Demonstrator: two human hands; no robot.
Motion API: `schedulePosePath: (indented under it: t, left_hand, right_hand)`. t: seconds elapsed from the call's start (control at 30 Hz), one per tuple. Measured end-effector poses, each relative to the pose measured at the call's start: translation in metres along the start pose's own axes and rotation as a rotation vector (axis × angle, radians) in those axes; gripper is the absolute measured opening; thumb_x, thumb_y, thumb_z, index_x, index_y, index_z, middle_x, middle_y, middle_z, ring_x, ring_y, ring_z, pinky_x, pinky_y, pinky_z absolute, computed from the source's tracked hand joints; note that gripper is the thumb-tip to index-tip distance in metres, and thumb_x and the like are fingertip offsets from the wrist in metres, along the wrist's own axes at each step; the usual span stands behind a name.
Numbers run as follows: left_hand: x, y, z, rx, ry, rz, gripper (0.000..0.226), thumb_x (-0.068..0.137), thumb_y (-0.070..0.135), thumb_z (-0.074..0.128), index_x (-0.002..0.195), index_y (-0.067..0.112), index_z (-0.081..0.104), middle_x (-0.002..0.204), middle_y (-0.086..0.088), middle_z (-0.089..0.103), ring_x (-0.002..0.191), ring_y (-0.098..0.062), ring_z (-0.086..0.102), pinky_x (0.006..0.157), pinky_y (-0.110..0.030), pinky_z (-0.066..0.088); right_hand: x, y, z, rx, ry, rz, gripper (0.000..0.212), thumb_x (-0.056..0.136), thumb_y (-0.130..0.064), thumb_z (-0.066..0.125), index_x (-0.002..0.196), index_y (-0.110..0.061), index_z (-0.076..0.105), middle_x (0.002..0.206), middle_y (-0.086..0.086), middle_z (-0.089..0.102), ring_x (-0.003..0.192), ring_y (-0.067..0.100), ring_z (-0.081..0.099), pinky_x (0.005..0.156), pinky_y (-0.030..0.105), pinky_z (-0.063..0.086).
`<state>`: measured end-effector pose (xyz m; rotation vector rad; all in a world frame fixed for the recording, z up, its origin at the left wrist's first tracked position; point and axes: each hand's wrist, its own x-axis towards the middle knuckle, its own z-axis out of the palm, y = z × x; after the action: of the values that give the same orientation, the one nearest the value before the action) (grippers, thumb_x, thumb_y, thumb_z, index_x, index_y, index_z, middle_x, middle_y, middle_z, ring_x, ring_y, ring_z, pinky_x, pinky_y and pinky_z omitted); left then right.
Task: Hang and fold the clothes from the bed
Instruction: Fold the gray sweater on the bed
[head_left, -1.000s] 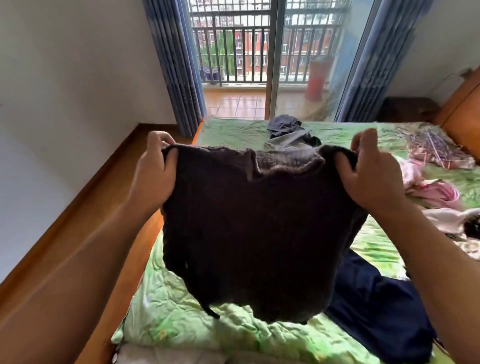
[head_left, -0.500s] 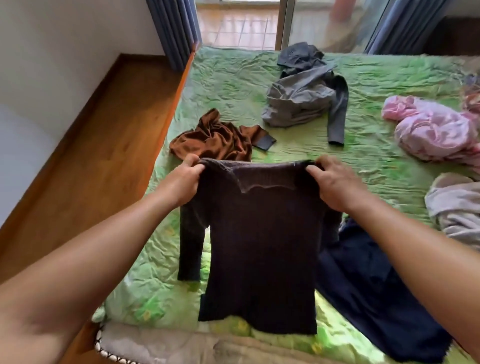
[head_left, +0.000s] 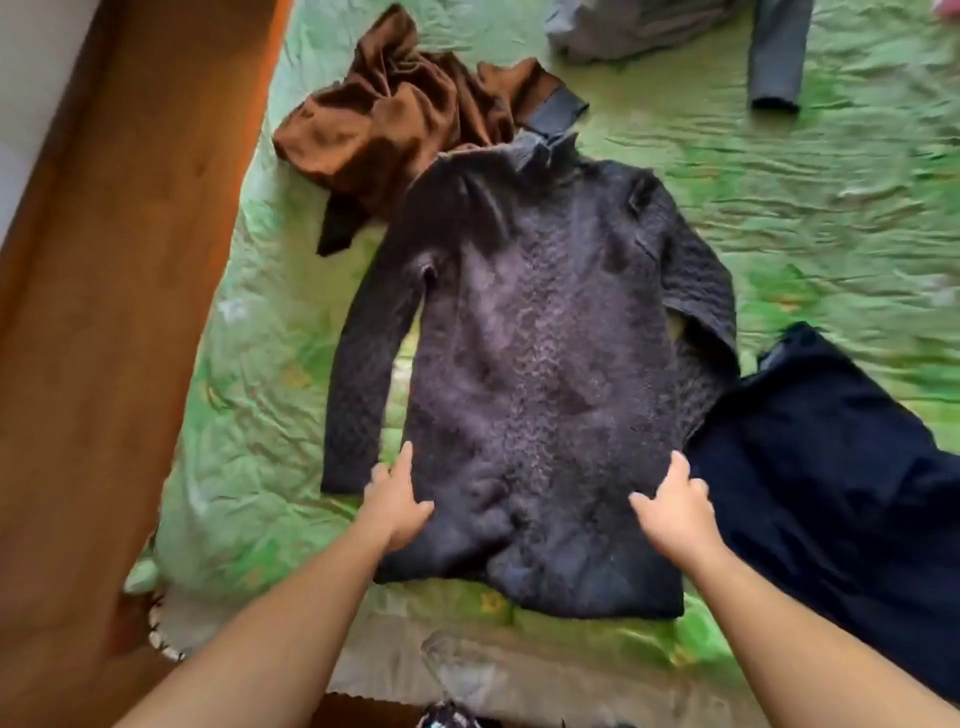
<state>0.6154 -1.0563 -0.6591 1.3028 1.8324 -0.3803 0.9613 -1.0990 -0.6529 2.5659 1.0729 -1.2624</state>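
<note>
One dark sweater (head_left: 540, 364) is seen laid flat on the green bedspread (head_left: 779, 218), collar away from the camera and hem towards it. Two sleeves can be counted: the left one lies straight down beside the body, and the right one is bent back at the elbow, its lower part tucked against the sweater's side and touching the navy garment (head_left: 841, 467).

Two bare hands are laid on the lower part of the sweater, one at each side edge. The left hand (head_left: 397, 501) is spread, palm down on the knit, with the thumb set apart on the fabric and the fingers reaching up along the edge. The right hand (head_left: 672, 506) is likewise spread and flat, thumb pointing inward. No fold of cloth is seen pinched by either hand. Wrinkles are bunched in the knit between the two hands, just above the hem.

Four garments in all can be counted. Besides the sweater, one brown garment (head_left: 395, 114) lies crumpled beyond it, touching the sweater's collar and left shoulder. The one navy garment is spread at the right, its edge meeting the sweater. One grey garment (head_left: 774, 57) is cut off by the top edge, with a single sleeve hanging down, well apart from the sweater.

A wooden floor (head_left: 104, 312) is seen at the left of the bed. The picture is somewhat blurred.
</note>
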Motion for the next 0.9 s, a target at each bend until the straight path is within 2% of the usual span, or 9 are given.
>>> schedulePosePath:
  t: [0.1, 0.17, 0.27, 0.37, 0.47, 0.53, 0.7, 0.8, 0.9]
  left_hand:
    - [-0.017, -0.055, 0.043, -0.302, -0.003, -0.023, 0.087, 0.063, 0.031, 0.074, 0.142, 0.015, 0.042, 0.127, -0.012, 0.061, 0.115, -0.027, 0.062, 0.101, -0.038, 0.05]
    - [-0.029, -0.065, 0.054, -0.447, -0.005, -0.021, 0.064, 0.068, 0.016, 0.078, 0.125, 0.016, 0.05, 0.118, -0.007, 0.068, 0.102, -0.015, 0.067, 0.088, -0.027, 0.053]
    - [-0.037, -0.068, 0.063, -0.507, 0.014, 0.045, 0.053, 0.082, -0.002, 0.075, 0.12, 0.024, 0.049, 0.109, 0.012, 0.064, 0.093, 0.005, 0.061, 0.076, -0.008, 0.048]
    - [-0.044, -0.067, 0.063, -0.584, 0.031, 0.082, 0.04, 0.079, 0.002, 0.075, 0.11, 0.022, 0.06, 0.103, 0.005, 0.068, 0.087, -0.006, 0.066, 0.079, -0.02, 0.053]
    - [-0.056, -0.071, 0.063, -0.574, -0.034, 0.073, 0.015, 0.087, 0.014, 0.072, 0.101, 0.007, 0.071, 0.085, -0.004, 0.07, 0.063, -0.001, 0.061, 0.058, -0.018, 0.048]
    - [-0.063, -0.079, 0.062, -0.504, -0.073, 0.051, 0.019, 0.095, 0.021, 0.066, 0.097, 0.003, 0.071, 0.076, -0.002, 0.063, 0.053, 0.0, 0.051, 0.047, -0.015, 0.038]
    - [-0.076, -0.101, 0.056, -0.298, -0.235, 0.075, 0.037, 0.076, 0.045, 0.077, 0.082, 0.009, 0.071, 0.077, 0.002, 0.064, 0.069, -0.012, 0.055, 0.065, -0.029, 0.04]
    - [-0.086, -0.097, 0.057, -0.442, -0.175, 0.062, 0.027, 0.085, 0.027, 0.067, 0.084, 0.0, 0.07, 0.077, -0.002, 0.068, 0.071, -0.016, 0.056, 0.066, -0.029, 0.039]
    - [-0.089, -0.097, 0.062, -0.621, -0.042, -0.084, 0.024, 0.095, 0.015, 0.055, 0.075, 0.005, 0.064, 0.063, -0.004, 0.067, 0.06, -0.017, 0.052, 0.056, -0.028, 0.038]
  right_hand:
    - [-0.013, 0.054, 0.05, 0.26, -0.031, 0.172, 0.07, 0.083, -0.018, 0.08, 0.14, -0.003, 0.04, 0.112, 0.025, 0.064, 0.103, 0.039, 0.062, 0.094, 0.047, 0.048]
    - [-0.02, 0.075, 0.067, 0.326, -0.036, 0.2, 0.056, 0.078, -0.016, 0.084, 0.121, -0.007, 0.051, 0.085, 0.013, 0.065, 0.081, 0.03, 0.062, 0.082, 0.049, 0.052]
    - [-0.024, 0.089, 0.069, 0.243, -0.025, 0.154, 0.041, 0.077, -0.023, 0.085, 0.109, -0.015, 0.062, 0.094, 0.006, 0.065, 0.09, 0.024, 0.061, 0.078, 0.036, 0.046]
    - [-0.033, 0.094, 0.065, 0.296, -0.1, 0.06, 0.014, 0.08, -0.014, 0.079, 0.092, -0.015, 0.073, 0.094, 0.007, 0.073, 0.092, 0.025, 0.065, 0.08, 0.037, 0.048]
    - [-0.046, 0.096, 0.061, 0.48, -0.055, -0.001, 0.005, 0.087, -0.013, 0.073, 0.084, -0.009, 0.071, 0.088, 0.006, 0.073, 0.084, 0.023, 0.063, 0.079, 0.039, 0.051]
    - [-0.058, 0.095, 0.055, 0.599, -0.092, -0.019, 0.008, 0.093, -0.017, 0.07, 0.089, -0.01, 0.072, 0.09, 0.004, 0.072, 0.081, 0.02, 0.061, 0.074, 0.037, 0.051]
    - [-0.084, 0.108, 0.047, 0.473, -0.297, -0.052, 0.012, 0.084, -0.011, 0.079, 0.091, -0.018, 0.073, 0.089, -0.005, 0.072, 0.079, 0.014, 0.064, 0.067, 0.03, 0.047]
    - [-0.085, 0.118, 0.051, 0.364, -0.149, -0.047, 0.004, 0.085, -0.012, 0.076, 0.088, -0.014, 0.074, 0.094, 0.004, 0.072, 0.081, 0.015, 0.065, 0.07, 0.029, 0.049]
    - [-0.087, 0.128, 0.051, 0.571, 0.032, 0.102, 0.013, 0.091, -0.021, 0.063, 0.082, -0.013, 0.068, 0.095, 0.017, 0.071, 0.081, 0.029, 0.062, 0.072, 0.041, 0.048]
